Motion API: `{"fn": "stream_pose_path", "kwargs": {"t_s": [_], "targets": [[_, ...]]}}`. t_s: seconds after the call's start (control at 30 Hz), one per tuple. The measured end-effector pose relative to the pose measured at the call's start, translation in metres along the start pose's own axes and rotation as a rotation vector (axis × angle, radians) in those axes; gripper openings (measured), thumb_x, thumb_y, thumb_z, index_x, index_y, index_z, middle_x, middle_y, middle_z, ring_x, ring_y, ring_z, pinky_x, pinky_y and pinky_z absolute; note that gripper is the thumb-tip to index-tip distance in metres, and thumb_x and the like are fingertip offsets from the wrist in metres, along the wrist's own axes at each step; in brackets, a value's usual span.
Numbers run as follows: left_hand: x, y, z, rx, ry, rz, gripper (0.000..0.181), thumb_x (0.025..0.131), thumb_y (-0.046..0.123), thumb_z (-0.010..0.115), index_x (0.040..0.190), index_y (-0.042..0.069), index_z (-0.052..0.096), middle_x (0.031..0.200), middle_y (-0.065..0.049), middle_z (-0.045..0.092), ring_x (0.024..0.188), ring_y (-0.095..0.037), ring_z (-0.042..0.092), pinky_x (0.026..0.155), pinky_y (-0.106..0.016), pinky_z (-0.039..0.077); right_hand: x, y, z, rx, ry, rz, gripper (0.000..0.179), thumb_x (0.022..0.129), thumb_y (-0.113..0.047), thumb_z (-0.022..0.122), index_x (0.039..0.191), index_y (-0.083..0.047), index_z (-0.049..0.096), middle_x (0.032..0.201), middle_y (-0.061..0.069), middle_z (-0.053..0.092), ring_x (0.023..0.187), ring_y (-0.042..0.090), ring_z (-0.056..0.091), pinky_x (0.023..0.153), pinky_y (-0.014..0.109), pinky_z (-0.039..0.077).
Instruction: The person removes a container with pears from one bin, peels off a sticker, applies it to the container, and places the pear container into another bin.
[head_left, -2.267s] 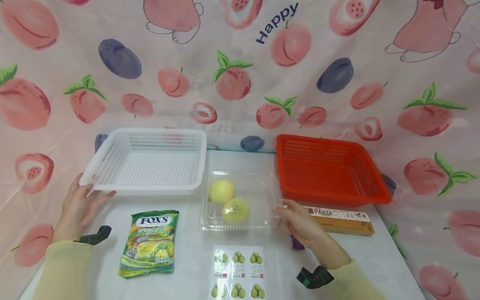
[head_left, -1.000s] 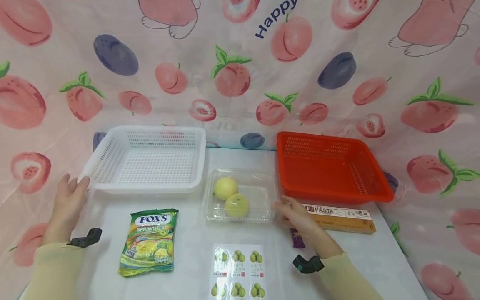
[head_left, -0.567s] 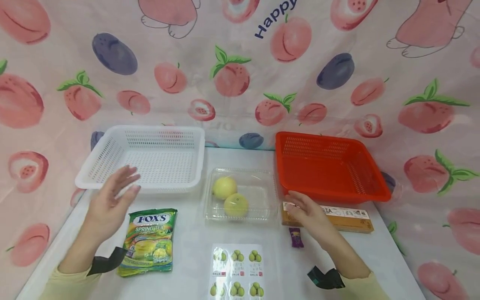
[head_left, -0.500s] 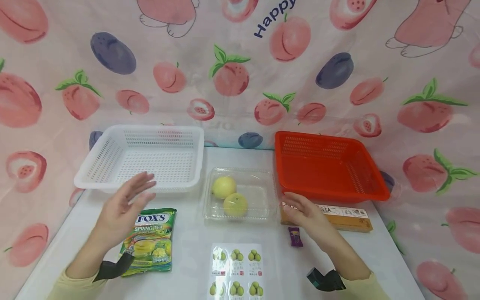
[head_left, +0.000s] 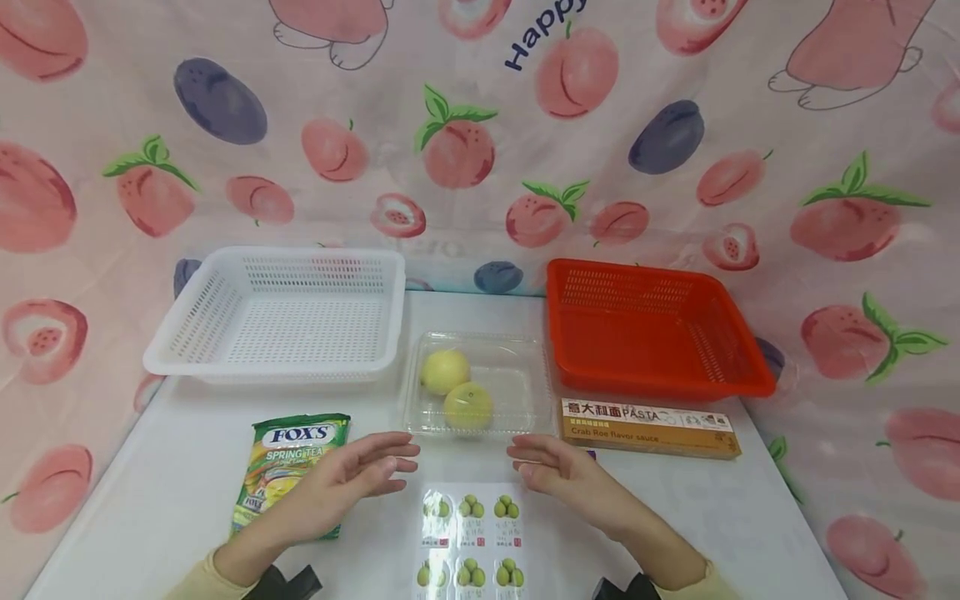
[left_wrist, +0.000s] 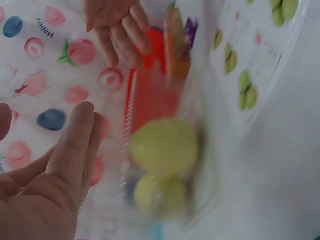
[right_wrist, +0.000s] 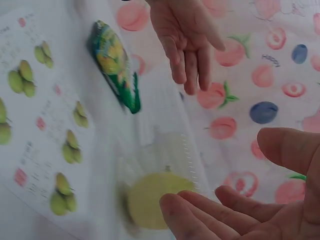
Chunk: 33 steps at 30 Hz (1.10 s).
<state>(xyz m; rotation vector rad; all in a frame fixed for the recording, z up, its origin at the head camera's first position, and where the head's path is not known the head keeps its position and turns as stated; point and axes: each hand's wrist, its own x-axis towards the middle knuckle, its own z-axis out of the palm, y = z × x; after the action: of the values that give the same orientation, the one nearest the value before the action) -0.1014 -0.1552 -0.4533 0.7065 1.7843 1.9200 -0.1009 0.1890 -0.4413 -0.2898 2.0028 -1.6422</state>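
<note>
In the head view my left hand and right hand face each other over the near side of the table, fingers extended, nothing held. Between and just beyond them lies a clear plastic clamshell box with two yellow-green round fruits in its left half. A sheet of fruit stickers lies flat in front of the box, between the wrists. My left forearm overlaps a green FOX'S candy bag. Each wrist view shows the opposite hand with spread fingers, and the fruits appear blurred in the left one.
A white perforated basket stands at the back left, a red basket at the back right. In front of the red one lies a pasta box. A small purple packet is mostly hidden behind my right hand.
My left hand has left the white basket's rim and moved right and nearer. My right hand has let go of the clamshell box and come nearer and left. The box now lies on the table.
</note>
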Motion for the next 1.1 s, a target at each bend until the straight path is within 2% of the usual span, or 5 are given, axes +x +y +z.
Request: {"fn": "stream_pose_path", "kwargs": {"t_s": [0.23, 0.33, 0.57, 0.83, 1.1], "targets": [[0.009, -0.035, 0.009, -0.155, -0.054, -0.276, 0.049, 0.105, 0.02, 0.049, 0.139, -0.013, 0.04, 0.133, -0.028, 0.052, 0.119, -0.04, 0.054, 0.095, -0.038, 0.049, 0.007, 0.017, 0.017, 0.031, -0.056, 0.035, 0.055, 0.1, -0.024, 0.057, 0.142, 0.007, 0.04, 0.138, 0.022, 0.051, 0.126, 0.034, 0.049, 0.1, 0.041, 0.046], [0.015, -0.049, 0.011, -0.079, -0.031, -0.325, 0.051, 0.103, 0.021, 0.053, 0.137, -0.014, 0.042, 0.131, -0.028, 0.054, 0.117, -0.036, 0.057, 0.093, -0.036, 0.051, 0.009, 0.021, 0.021, 0.052, -0.065, 0.056, 0.054, 0.1, -0.024, 0.057, 0.142, 0.007, 0.04, 0.137, 0.023, 0.052, 0.125, 0.034, 0.051, 0.099, 0.043, 0.046], [0.024, -0.07, 0.011, 0.443, 0.029, -0.277, 0.045, 0.095, 0.026, 0.064, 0.132, 0.0, 0.057, 0.11, -0.006, 0.067, 0.093, -0.017, 0.065, 0.08, -0.033, 0.053, 0.009, 0.024, 0.027, 0.089, -0.058, 0.083, 0.052, 0.1, -0.023, 0.058, 0.14, 0.007, 0.042, 0.134, 0.023, 0.054, 0.12, 0.036, 0.055, 0.098, 0.04, 0.047], [0.031, -0.08, 0.016, 0.677, 0.091, -0.176, 0.046, 0.085, 0.017, 0.077, 0.124, 0.002, 0.059, 0.105, -0.004, 0.05, 0.071, -0.006, 0.051, 0.06, -0.024, 0.048, 0.01, 0.027, 0.027, 0.115, -0.057, 0.091, 0.052, 0.101, -0.023, 0.057, 0.14, 0.007, 0.042, 0.133, 0.024, 0.054, 0.121, 0.036, 0.054, 0.098, 0.04, 0.047], [0.037, -0.08, 0.019, 0.854, 0.093, -0.189, 0.045, 0.078, 0.021, 0.082, 0.115, 0.008, 0.061, 0.102, 0.0, 0.048, 0.068, -0.008, 0.046, 0.057, -0.027, 0.043, 0.01, 0.031, 0.027, 0.131, -0.061, 0.065, 0.052, 0.101, -0.021, 0.056, 0.14, 0.009, 0.041, 0.132, 0.025, 0.054, 0.121, 0.036, 0.054, 0.098, 0.038, 0.047]]}}
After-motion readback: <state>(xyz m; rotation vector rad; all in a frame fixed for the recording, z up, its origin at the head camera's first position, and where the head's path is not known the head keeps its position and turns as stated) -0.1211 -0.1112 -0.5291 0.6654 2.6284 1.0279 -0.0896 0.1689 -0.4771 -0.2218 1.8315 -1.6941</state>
